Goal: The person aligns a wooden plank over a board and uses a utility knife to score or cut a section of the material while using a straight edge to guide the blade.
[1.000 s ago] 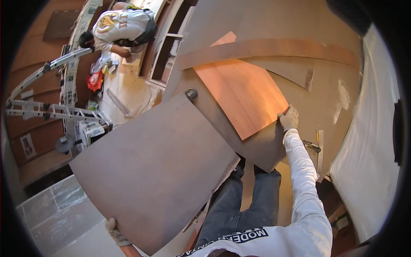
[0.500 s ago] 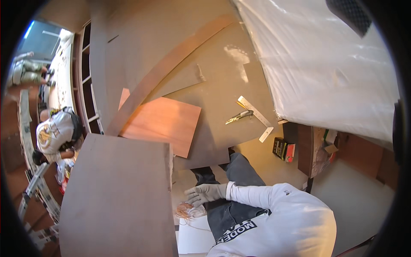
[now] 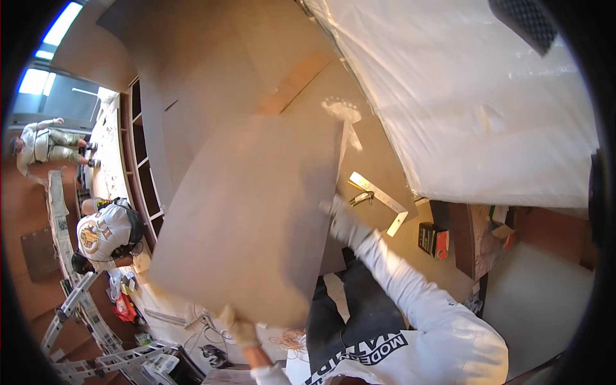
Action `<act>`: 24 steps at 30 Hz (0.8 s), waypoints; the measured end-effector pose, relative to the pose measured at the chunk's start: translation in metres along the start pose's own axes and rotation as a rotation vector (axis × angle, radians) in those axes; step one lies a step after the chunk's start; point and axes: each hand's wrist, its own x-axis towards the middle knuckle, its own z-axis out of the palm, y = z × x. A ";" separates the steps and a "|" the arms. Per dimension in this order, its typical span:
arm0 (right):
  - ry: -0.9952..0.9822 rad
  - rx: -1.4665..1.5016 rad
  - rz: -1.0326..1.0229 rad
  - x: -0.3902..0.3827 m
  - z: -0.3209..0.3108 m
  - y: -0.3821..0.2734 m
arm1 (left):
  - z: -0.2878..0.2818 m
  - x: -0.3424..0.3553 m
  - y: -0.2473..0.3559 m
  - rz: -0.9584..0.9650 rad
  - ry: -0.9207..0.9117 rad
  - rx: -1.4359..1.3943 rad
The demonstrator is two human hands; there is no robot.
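Note:
A large grey-brown board [image 3: 250,212] is tilted in front of me, over the sheets stacked beyond. My gloved left hand [image 3: 240,328] is closed on its near edge, somewhat smeared by motion. At the right edge, my gloved right hand [image 3: 346,221] grips the same board, its fingertips blurred. Just past the right hand lie a metal try square [image 3: 382,202] and a utility knife [image 3: 362,198] on a brown sheet [image 3: 378,154]. The board hides much of a long reddish-brown strip [image 3: 298,80].
Plastic sheeting [image 3: 475,96] covers the right side. A small black-and-red box [image 3: 433,240] sits by a brown cabinet [image 3: 471,237]. At left, one person [image 3: 106,234] bends near a ladder [image 3: 67,308]; another [image 3: 51,144] stands farther off. Cables [image 3: 208,333] lie near my left hand.
The board has moved right and away from me, covering the reddish wood piece. My left hand has come into view. My right hand has gone from beside the orange strands to the board's edge.

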 end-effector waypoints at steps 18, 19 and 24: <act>0.580 -1.820 -0.322 0.180 -0.231 -0.349 | 0.318 0.079 -0.338 -0.780 -0.305 -0.334; 0.637 -1.861 -0.269 0.180 -0.229 -0.346 | 0.300 0.081 -0.331 -0.753 -0.306 -0.133; 0.969 -2.406 -0.719 0.179 -0.186 -0.255 | 0.128 0.112 -0.326 -0.050 0.419 0.713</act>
